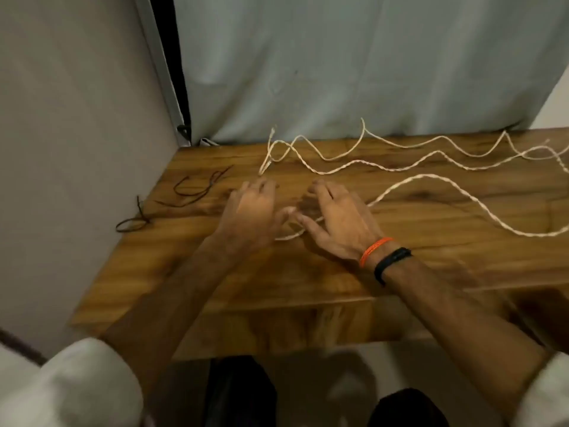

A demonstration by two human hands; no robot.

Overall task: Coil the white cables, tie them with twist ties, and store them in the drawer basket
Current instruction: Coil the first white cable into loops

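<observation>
wooden table [431,266], grey curtain [338,63], pale wall [61,118]

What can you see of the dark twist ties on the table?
The dark twist ties are thin, wire-like strands, brown or black. They lie loose and bent on the wooden table, near its left edge beside the grey wall. One is curled into a small loop. Neither hand touches them.

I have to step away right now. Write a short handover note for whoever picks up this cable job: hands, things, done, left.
Left hand: fingers spread over the table, no grip.
Right hand: fingers spread above the nearest white cable, which passes under it; no clear grip.
White cables lie loose and wavy across the wooden table.
Dark twist ties lie at the table's left side, untouched.
Done: nothing coiled or tied.
Left: coil, tie, store. No drawer basket in view.
</observation>
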